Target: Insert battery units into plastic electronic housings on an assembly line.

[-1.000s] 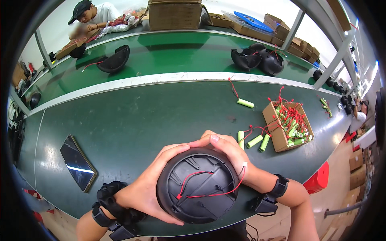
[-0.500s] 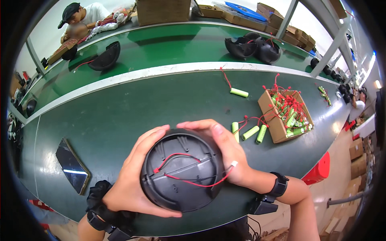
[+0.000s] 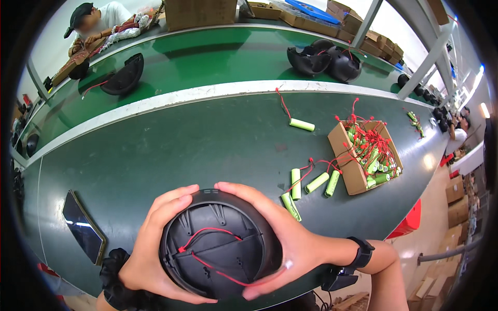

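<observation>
Between my two hands, near the bench's front edge, is a round black plastic housing (image 3: 223, 254), its inner side facing up. My left hand (image 3: 155, 249) wraps round its left rim, and my right hand (image 3: 290, 238) curves along its right rim. Red and black wires (image 3: 207, 233) cross the inside of the housing. A small white connector (image 3: 288, 264) at a wire's end lies against my right hand. Several green battery cells (image 3: 317, 182) with red leads rest just beyond my right hand, one of them close to its fingers.
An open cardboard box (image 3: 348, 166) full of wired green cells stands at the right. A dark phone (image 3: 84, 228) lies at the left. Beyond the white rail (image 3: 181, 99), black shells (image 3: 124, 75) sit on a green belt (image 3: 207, 57). A person (image 3: 98, 26) works at the far left.
Both hands have brought the housing nearer to me and slightly left, and it is tilted differently. Another green cell now shows beside my right hand. The view has shifted a little.
</observation>
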`<state>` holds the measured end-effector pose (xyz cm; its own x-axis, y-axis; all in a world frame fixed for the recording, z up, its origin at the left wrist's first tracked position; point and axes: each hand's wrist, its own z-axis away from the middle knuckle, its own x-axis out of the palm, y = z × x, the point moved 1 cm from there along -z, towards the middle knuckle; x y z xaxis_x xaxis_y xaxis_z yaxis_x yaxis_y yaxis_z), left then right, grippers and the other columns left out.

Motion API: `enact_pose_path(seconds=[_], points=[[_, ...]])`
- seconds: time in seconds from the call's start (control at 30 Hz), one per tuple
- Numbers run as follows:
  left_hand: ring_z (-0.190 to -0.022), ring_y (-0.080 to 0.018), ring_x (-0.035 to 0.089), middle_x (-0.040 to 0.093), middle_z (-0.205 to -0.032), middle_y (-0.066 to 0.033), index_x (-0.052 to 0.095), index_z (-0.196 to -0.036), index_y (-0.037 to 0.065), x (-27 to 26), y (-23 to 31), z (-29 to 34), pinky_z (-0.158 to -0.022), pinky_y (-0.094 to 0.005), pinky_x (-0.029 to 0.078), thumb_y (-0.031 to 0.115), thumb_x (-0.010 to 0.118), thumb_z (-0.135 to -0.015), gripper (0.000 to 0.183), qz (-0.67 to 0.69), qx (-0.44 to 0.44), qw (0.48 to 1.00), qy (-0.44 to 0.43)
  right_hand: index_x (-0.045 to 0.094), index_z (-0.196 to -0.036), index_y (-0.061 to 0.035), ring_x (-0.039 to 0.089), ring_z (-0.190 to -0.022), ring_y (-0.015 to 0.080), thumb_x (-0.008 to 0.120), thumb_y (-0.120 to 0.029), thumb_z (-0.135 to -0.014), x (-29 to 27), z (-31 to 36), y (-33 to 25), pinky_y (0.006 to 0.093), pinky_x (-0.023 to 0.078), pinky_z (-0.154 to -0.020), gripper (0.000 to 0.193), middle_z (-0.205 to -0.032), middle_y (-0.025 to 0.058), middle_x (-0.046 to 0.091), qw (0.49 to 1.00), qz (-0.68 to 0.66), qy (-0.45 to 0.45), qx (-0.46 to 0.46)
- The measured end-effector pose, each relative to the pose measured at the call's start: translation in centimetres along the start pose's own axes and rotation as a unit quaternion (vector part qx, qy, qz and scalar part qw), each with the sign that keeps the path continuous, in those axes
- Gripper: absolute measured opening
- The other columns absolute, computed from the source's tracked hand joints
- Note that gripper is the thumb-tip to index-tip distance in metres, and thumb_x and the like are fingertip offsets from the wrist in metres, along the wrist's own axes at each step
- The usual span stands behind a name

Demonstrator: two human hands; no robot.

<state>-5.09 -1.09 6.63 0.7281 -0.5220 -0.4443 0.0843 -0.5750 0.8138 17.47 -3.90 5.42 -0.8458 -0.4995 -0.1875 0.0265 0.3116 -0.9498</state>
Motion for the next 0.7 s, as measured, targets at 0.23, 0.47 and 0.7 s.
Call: enact_pose_path(seconds=[0.23, 0.47, 0.7], points=[[-0.129, -0.0371, 0.036, 0.031, -0.139, -0.0268, 0.025, -0.142, 0.006, 0.3, -0.5, 0.1, -0.105, -0.0439, 0.032, 0.031, 0.097, -0.031, 0.135, 0.01, -0.022, 0.999, -0.026, 0.021, -0.143, 0.0047, 0.033, -0.133, 0.031, 0.083, -0.022, -0.057, 0.6, 0.0, 0.2, 0.038, 0.027, -0.109, 0.109, -0.144, 0.0189, 0.029, 0.998, 0.018, 0.056, -0.005], [-0.128, -0.0393, 0.038, 0.032, -0.139, -0.0287, 0.028, -0.142, 0.008, 0.3, -0.3, 0.0, -0.105, -0.0461, 0.032, 0.032, 0.097, -0.035, 0.13, -0.009, -0.014, 1.0, -0.013, 0.022, -0.144, 0.0014, 0.03, -0.134, 0.0334, 0.076, -0.03, -0.067, -2.7, -0.6, 0.3, 0.0393, 0.026, -0.109, 0.099, -0.143, 0.0221, 0.028, 0.999, -0.011, -0.039, 0.001], [-0.129, -0.0392, 0.037, 0.033, -0.139, -0.0272, 0.029, -0.141, 0.008, -0.2, -0.9, -0.1, -0.104, -0.0463, 0.031, 0.032, 0.096, -0.034, 0.129, 0.011, 0.002, 1.0, -0.027, 0.047, -0.08, -0.0078, 0.044, -0.069, 0.0145, 0.046, -0.039, -0.09, -5.2, -0.7, -0.2, 0.0292, 0.037, -0.064, 0.033, -0.076, 0.0053, 0.046, 0.91, -0.352, 0.216, -0.031]])
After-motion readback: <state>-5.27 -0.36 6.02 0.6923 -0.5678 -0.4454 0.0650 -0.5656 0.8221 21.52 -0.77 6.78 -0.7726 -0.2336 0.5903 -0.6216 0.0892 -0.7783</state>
